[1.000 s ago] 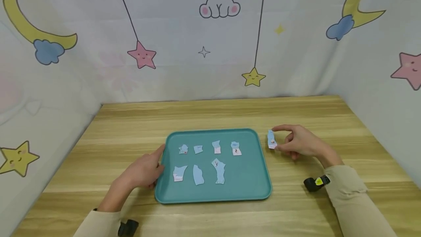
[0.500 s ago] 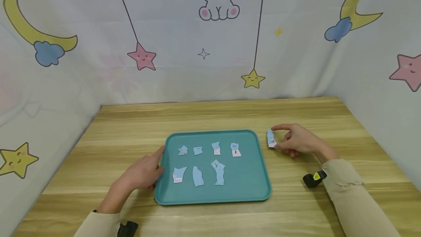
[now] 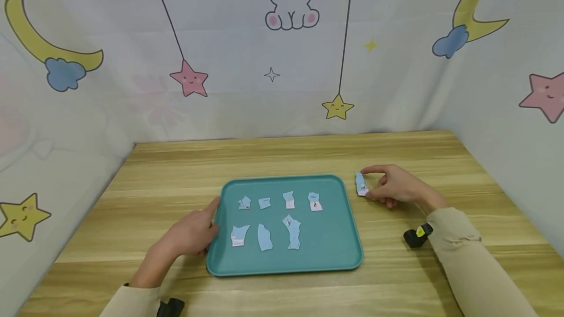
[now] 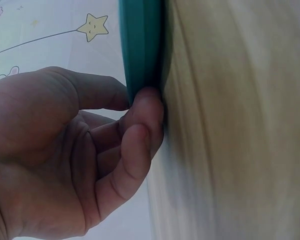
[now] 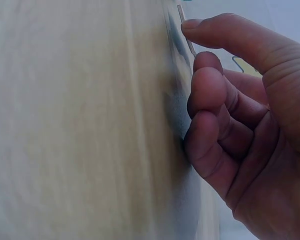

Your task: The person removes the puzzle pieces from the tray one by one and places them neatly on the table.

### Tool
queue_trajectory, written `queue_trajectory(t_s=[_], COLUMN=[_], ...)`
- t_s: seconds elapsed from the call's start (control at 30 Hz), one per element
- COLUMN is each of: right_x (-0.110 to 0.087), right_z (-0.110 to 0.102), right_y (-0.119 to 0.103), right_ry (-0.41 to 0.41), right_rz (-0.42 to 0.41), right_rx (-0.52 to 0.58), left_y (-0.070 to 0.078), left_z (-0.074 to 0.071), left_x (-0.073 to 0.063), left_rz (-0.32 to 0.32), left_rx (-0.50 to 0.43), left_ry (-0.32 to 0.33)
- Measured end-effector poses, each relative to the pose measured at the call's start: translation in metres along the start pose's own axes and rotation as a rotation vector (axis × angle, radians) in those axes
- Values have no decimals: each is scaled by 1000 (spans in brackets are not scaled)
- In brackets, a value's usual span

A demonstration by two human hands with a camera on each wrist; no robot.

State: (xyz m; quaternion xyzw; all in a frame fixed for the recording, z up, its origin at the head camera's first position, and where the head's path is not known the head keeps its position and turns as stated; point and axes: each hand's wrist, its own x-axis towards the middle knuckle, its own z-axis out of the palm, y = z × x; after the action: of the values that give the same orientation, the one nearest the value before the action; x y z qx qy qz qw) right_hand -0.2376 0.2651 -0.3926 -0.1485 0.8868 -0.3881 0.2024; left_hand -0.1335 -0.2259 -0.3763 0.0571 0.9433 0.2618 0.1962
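My right hand pinches a narrow, uneven piece of light-blue printed card with a pale lower end, just beyond the tray's right edge. Index finger and thumb sit at its two ends; in the right wrist view the card appears edge-on, thin, with the thumb against it. My left hand grips the left rim of a teal tray. In the left wrist view, the thumb and curled fingers meet at the tray's rim. On the tray, several similar card pieces lie flat and apart in two rows.
The tray lies on a wood-grain table. A white cloth printed with stars, moons and a rabbit hangs behind and along both sides. Dark wrist cameras hang under both sleeves, the right one above the table.
The right hand and its card piece have shifted slightly away from me and to the left. The left hand stays at the tray's rim. The head view has tilted slightly.
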Motion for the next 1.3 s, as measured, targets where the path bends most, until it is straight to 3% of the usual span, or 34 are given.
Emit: queue_trajectory(t_s=[1.3], right_x=[6], right_z=[-4], right_y=[-4], right_ry=[-2], right_rz=[-52], right_rx=[-36], left_y=[1], left_z=[1], left_x=[-1], left_rz=[1], left_rx=[3], left_ry=[12])
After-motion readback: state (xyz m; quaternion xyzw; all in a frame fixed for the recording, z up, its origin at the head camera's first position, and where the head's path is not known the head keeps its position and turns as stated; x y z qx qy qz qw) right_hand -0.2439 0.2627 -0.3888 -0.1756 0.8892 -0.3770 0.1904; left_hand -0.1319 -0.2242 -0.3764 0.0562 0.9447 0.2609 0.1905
